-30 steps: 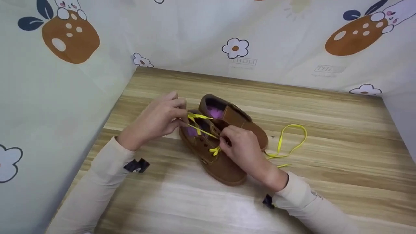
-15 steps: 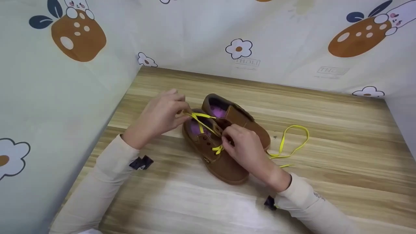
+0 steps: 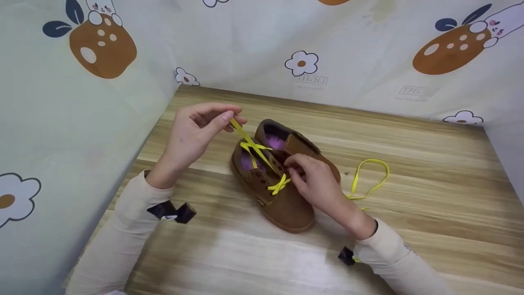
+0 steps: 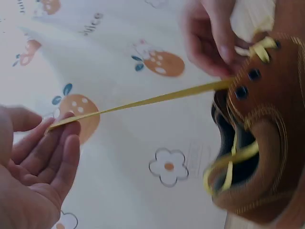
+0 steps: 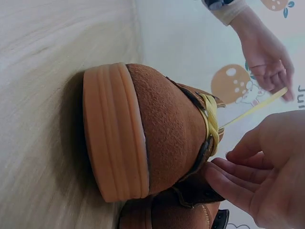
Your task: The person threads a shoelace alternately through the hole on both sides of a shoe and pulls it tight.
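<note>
A brown lace-up shoe (image 3: 286,211) stands on the table, its toe towards the lower right. A yellow shoelace (image 3: 258,150) crosses its lower eyelets. My left hand (image 3: 196,135), raised left of the heel, pinches one end between thumb and fingers; from there the lace slants down taut to the shoe's far eyelet flap. The other end (image 5: 213,119) of that lacing cannot be followed, though a loose strand lies over the shoe opening. My right hand (image 3: 317,180) is beside the eyelets, fingers loosely bent and touching the flap, nothing visible between thumb and fingers.
A second brown shoe (image 3: 301,143) stands close behind the first. Right of it a loose yellow lace (image 3: 387,170) loops on the wood-grain table (image 3: 430,213). Patterned cloth walls (image 3: 245,49) border the table at the back and sides.
My left hand has turned and risen from the heel, drawing the lace up taut. My right hand, earlier at the lace by the eyelets, has shifted slightly right with its fingers loosened.
</note>
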The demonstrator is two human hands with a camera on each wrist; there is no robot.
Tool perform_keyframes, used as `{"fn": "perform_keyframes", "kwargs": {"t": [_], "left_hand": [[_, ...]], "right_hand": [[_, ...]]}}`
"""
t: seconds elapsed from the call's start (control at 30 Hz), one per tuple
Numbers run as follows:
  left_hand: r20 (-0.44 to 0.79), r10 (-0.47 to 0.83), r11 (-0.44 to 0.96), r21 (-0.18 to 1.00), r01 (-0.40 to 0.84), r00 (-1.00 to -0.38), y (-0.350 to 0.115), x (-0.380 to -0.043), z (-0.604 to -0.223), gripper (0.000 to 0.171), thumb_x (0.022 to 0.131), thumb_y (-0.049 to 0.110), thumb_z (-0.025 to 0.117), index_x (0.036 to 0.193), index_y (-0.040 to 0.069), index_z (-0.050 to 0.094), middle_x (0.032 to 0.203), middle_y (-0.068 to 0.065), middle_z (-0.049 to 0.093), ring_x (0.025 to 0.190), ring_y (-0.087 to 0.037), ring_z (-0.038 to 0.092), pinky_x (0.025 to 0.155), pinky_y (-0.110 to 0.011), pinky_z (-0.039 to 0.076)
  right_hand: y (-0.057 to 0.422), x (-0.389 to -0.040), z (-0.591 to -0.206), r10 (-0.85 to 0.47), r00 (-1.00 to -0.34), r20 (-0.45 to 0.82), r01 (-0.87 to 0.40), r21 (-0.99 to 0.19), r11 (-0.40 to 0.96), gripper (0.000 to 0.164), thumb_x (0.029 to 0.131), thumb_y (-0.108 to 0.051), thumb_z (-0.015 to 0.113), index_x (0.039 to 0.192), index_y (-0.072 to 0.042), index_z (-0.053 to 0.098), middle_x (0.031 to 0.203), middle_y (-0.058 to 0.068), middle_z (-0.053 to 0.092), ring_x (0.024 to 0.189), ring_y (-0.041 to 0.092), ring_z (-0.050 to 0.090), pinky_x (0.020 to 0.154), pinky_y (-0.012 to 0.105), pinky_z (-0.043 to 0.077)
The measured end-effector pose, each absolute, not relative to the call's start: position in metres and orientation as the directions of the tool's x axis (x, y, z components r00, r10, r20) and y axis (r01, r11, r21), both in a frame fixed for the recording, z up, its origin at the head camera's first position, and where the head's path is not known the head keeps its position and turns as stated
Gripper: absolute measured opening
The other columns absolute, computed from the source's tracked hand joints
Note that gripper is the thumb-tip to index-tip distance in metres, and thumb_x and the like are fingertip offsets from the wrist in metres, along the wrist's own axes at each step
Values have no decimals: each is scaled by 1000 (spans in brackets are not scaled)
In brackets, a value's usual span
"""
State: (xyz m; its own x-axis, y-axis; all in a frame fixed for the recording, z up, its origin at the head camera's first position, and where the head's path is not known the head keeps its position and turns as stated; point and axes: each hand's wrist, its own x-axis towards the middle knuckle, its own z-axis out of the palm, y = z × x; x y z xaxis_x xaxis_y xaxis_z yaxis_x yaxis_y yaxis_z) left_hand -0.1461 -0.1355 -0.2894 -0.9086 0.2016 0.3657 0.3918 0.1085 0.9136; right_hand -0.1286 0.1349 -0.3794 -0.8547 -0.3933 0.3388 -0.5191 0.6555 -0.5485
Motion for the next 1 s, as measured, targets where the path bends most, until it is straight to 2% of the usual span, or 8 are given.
{"fn": "perform_keyframes", "kwargs": {"t": [0.1, 0.17, 0.33, 0.43, 0.6, 0.73, 0.9, 1.0], "left_hand": [[354, 282, 77, 918, 389, -892, -132, -140, -287, 26, 95, 10, 64, 121, 6, 67, 89, -8, 78, 82, -22, 74, 74, -32, 59], [332, 343, 72, 923, 378, -878, -129, -135, -286, 27, 94, 9, 65, 121, 5, 64, 88, -7, 78, 83, -26, 74, 75, -32, 59], [407, 419, 35, 886, 463, -811, -124, -120, -284, 10, 89, 6, 70, 94, -2, 69, 92, -3, 78, 85, -24, 74, 76, -32, 59], [443, 446, -27, 875, 483, -778, -122, -112, -280, 12, 90, 8, 69, 88, -4, 66, 92, -2, 77, 82, -20, 73, 71, -34, 60], [320, 519, -57, 938, 341, -792, -126, -105, -284, 21, 98, 13, 60, 88, -5, 62, 85, -1, 77, 74, -23, 74, 66, -43, 60], [223, 574, -43, 969, 244, -788, -135, -99, -287, 14, 92, 3, 66, 99, -9, 67, 92, -6, 77, 79, -22, 75, 72, -44, 61], [120, 649, 104, 964, 244, -751, -141, -88, -288, 27, 83, -2, 75, 109, -3, 70, 108, -16, 70, 84, -20, 73, 75, -36, 61], [80, 644, 297, 890, 345, -761, -138, -82, -290, 37, 81, -5, 75, 117, 5, 68, 113, -13, 66, 83, -15, 70, 76, -27, 61]], "right_hand": [[135, -127, -379, -400, -854, 332, -519, -572, 635, 13, 93, -5, 61, 103, -10, 68, 98, 3, 72, 82, 11, 68, 70, 25, 57], [134, -126, -378, -405, -847, 344, -530, -590, 608, 12, 93, -5, 62, 102, -10, 69, 98, 3, 71, 82, 9, 67, 68, 24, 56], [129, -122, -370, -423, -818, 390, -573, -615, 541, 11, 94, -7, 63, 102, -11, 69, 96, 1, 70, 80, 7, 64, 68, 22, 55], [127, -121, -368, -433, -806, 405, -590, -609, 530, 10, 94, -8, 64, 101, -12, 70, 94, 0, 70, 77, 6, 62, 68, 23, 54], [126, -121, -373, -436, -805, 401, -590, -611, 528, 8, 93, -8, 65, 97, -12, 71, 92, 0, 70, 74, 6, 60, 68, 23, 52], [126, -122, -376, -431, -815, 387, -577, -613, 540, 8, 93, -9, 65, 97, -12, 71, 92, 0, 70, 74, 6, 58, 68, 22, 50], [126, -126, -376, -428, -825, 368, -560, -634, 534, 8, 94, -9, 64, 97, -12, 71, 92, 0, 70, 72, 6, 58, 65, 21, 50], [125, -127, -375, -428, -827, 363, -556, -641, 530, 8, 94, -9, 64, 98, -11, 71, 93, 0, 70, 73, 6, 58, 66, 22, 51]]}}
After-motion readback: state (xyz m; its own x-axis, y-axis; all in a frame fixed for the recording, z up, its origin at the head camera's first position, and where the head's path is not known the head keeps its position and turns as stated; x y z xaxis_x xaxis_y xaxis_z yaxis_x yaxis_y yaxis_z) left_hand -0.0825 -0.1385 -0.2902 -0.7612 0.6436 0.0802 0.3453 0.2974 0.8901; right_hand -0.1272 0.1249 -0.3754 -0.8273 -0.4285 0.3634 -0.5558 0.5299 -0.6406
